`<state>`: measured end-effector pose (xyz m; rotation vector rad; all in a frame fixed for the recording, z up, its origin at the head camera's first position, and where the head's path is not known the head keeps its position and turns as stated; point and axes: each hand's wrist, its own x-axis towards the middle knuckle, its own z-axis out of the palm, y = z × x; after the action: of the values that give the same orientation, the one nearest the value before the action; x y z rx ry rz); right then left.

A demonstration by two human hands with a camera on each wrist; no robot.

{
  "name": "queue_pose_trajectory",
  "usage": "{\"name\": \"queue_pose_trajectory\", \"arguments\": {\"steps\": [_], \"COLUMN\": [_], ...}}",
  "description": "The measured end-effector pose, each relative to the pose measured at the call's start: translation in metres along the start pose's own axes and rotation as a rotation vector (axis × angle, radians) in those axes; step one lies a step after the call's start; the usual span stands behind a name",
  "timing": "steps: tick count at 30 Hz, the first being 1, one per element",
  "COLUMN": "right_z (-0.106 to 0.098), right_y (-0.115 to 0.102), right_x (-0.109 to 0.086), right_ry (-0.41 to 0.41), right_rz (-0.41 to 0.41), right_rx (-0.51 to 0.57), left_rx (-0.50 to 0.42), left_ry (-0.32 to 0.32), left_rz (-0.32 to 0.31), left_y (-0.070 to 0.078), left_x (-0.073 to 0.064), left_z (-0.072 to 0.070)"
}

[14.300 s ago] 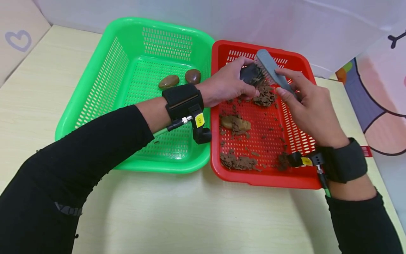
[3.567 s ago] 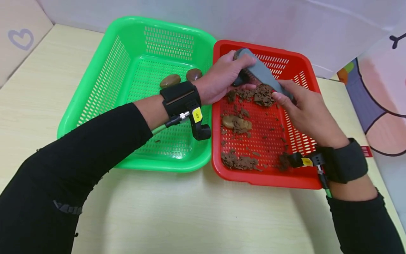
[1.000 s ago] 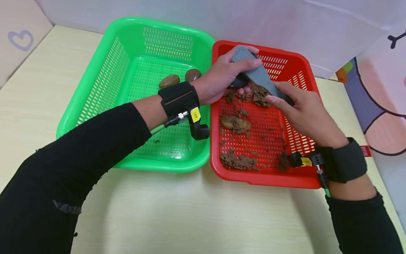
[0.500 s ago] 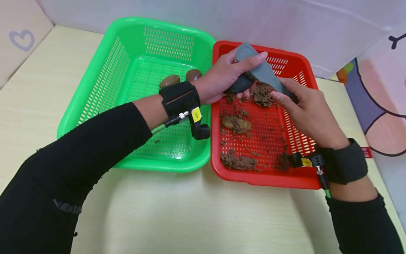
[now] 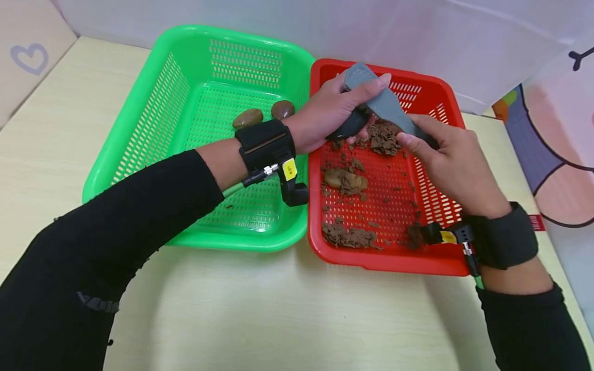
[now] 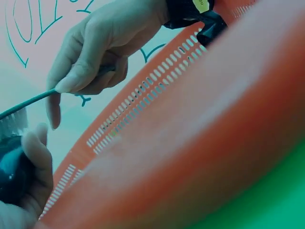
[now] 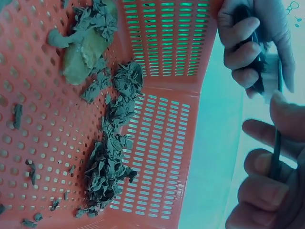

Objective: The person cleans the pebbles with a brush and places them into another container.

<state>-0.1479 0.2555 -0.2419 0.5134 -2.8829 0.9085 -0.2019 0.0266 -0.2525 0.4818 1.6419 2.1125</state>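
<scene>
Over the far left part of the red basket (image 5: 394, 265), my left hand (image 5: 327, 109) grips a smooth, dark stone (image 5: 348, 125). My right hand (image 5: 457, 159) holds a grey brush (image 5: 387, 107) by its handle, thumb on top. The brush head lies bristles-down against the stone, hiding part of it, and the left thumb overlaps the brush in the head view. In the right wrist view, pale bristles (image 7: 270, 78) meet the stone beside the left fingers. A tan stone (image 5: 334, 178) partly covered in brown crumbs lies below on the basket floor.
Brown clumps (image 5: 384, 139) lie under the hands, with another heap (image 5: 348, 236) near the basket's front. To the left, a green basket (image 5: 199, 239) holds two brown stones (image 5: 248, 119). Both baskets stand side by side on a pale wooden table (image 5: 260, 309) against a wall.
Since the earliest frame, the brush has moved left over the dark stone, and the left hand has turned around it. Over the last second, the brush and stone have shifted only slightly.
</scene>
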Motion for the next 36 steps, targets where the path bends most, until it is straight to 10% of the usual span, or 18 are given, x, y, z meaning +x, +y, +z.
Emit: {"name": "queue_pose_trajectory", "arguments": {"steps": [10, 19, 36], "right_z": [0.0028, 0.003, 0.0043], "right_y": [-0.0006, -0.0011, 0.0007], "right_x": [-0.0009, -0.0029, -0.0007], "right_ry": [0.09, -0.057, 0.054], "right_rz": [0.003, -0.105, -0.066], "right_rx": [-0.038, 0.009, 0.004], "left_rx": [-0.124, -0.165, -0.204], "left_ry": [-0.004, 0.037, 0.075], "left_rz": [-0.078, -0.046, -0.019], "left_y": [0.0009, 0.0006, 0.0004], "left_x": [-0.0004, -0.0001, -0.0008], "left_z": [0.0008, 0.0013, -0.0018]}}
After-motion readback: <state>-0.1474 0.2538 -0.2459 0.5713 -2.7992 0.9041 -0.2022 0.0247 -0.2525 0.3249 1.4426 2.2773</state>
